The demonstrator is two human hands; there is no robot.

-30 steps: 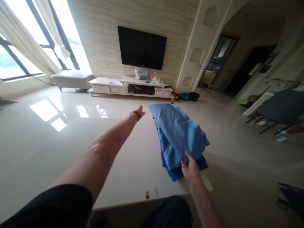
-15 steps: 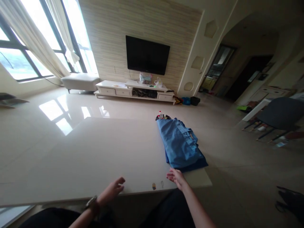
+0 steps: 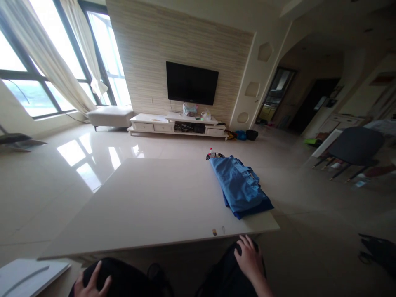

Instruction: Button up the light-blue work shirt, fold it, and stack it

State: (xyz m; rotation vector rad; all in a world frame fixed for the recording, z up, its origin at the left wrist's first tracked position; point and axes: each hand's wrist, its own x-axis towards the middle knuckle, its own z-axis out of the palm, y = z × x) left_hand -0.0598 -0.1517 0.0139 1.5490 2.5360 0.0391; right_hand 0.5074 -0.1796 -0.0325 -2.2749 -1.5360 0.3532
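My left hand [image 3: 93, 284] rests on my left knee at the bottom left, fingers spread, holding nothing. On my right knee lies my right hand [image 3: 249, 258], its fingers stretched out and also holding nothing. Past the right hand, a folded blue bag [image 3: 236, 187] with handles lies at the right end of the white table [image 3: 148, 202]. Near the table's front edge are a small yellow-brown item [image 3: 214, 232] and a faint clear or metal bit [image 3: 223, 229], both too small to name.
A red-capped bottle [image 3: 211, 152] shows behind the bag. Across the floor stand a low TV cabinet [image 3: 148, 123] under a television [image 3: 192, 82] and a pale bench [image 3: 111, 116]. A dark chair [image 3: 355, 144] is at the right. A white board-like object [image 3: 31, 276] lies at lower left.
Both hands have drawn back from over the table's front edge onto my knees. The view has tilted slightly upward. The blue bag stays in its place on the table.
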